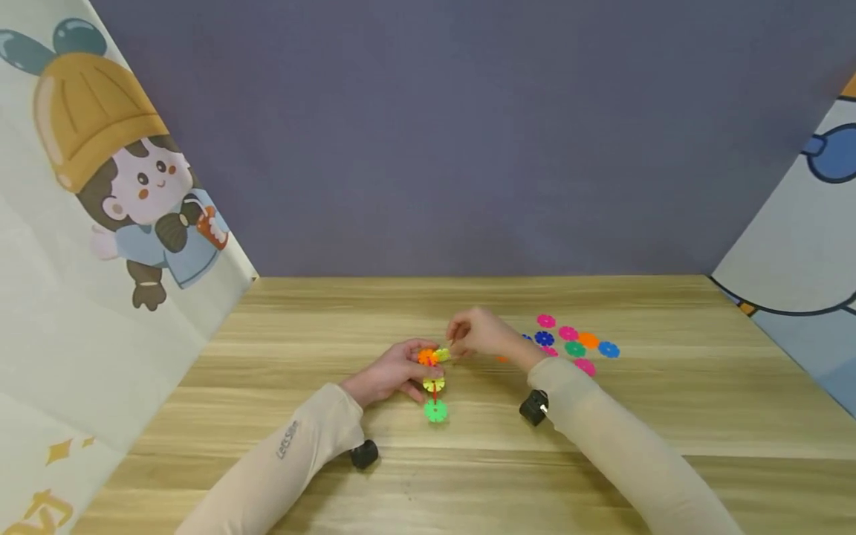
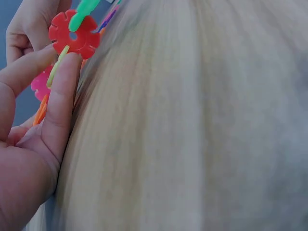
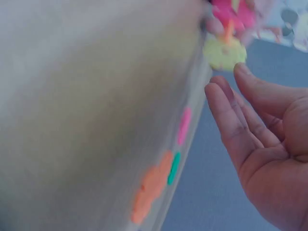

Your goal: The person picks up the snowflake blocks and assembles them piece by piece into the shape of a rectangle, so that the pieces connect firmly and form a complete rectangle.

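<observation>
My left hand (image 1: 393, 371) holds a chain of notched plastic snowflake discs just over the table. A green disc (image 1: 436, 410) forms its near end, followed by a red disc (image 2: 79, 38) seen nearly face-on in the left wrist view. Further along come a yellow disc (image 1: 434, 385), a pink disc (image 3: 233, 13) and an orange disc (image 1: 426, 358). A second yellow disc (image 3: 225, 54) sticks out toward my right hand (image 1: 487, 334). In the right wrist view that hand's thumb and fingers are slightly bent, close to this disc's edge, with nothing held between them.
Loose discs lie on the wooden table (image 1: 669, 416) to the right, among them a blue disc (image 1: 608, 349), a green disc (image 1: 575, 348) and several pink ones. My right forearm passes in front of some. A grey panel (image 1: 468, 148) rises behind the table.
</observation>
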Available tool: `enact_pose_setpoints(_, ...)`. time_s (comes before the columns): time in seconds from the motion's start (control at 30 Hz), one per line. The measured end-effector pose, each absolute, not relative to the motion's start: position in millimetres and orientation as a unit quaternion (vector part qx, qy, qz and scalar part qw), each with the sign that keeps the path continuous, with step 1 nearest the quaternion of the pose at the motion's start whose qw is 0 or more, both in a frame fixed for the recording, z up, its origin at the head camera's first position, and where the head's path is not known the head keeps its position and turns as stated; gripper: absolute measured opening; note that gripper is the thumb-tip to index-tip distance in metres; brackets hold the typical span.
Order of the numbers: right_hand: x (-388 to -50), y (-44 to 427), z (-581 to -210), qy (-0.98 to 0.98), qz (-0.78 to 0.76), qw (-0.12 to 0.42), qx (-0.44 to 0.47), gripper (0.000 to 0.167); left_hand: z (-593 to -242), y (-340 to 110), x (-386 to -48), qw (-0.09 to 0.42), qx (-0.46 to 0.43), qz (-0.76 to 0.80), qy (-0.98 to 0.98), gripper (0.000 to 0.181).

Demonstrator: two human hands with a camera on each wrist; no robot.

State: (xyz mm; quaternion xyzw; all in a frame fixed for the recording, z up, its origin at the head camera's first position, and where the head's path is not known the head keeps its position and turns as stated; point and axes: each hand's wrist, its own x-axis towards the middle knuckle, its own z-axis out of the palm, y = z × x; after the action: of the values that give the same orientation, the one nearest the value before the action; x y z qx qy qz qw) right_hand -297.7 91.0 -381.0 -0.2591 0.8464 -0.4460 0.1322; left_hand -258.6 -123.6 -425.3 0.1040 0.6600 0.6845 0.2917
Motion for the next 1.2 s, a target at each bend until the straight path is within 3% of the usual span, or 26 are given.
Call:
enact_pose_setpoints(0.27, -314, 108, -374, 0.882, -0.411, 0.053, -0.224, 0.019, -422, -127, -259, 0.288, 0.115, 0.699, 0.644, 0.061)
enact_pose_setpoints(0.57, -325, 104, -391, 0.915, -0.333, 0.110, -0.198, 0.043, -424, -129, -258, 0.288, 0.111, 0.695, 0.650, 0.066)
enact_pose_setpoints(0.83, -325, 97, -388, 0.941, -0.237, 0.094, -0.223, 0.030, -424, -128, -257, 0.279, 0.117, 0.702, 0.645, 0.068)
enact_pose_setpoints(1.2, -317, 107, -390, 0.915, -0.332, 0.106, -0.204, 0.020, -422, -127, -258, 0.287, 0.111, 0.699, 0.646, 0.071)
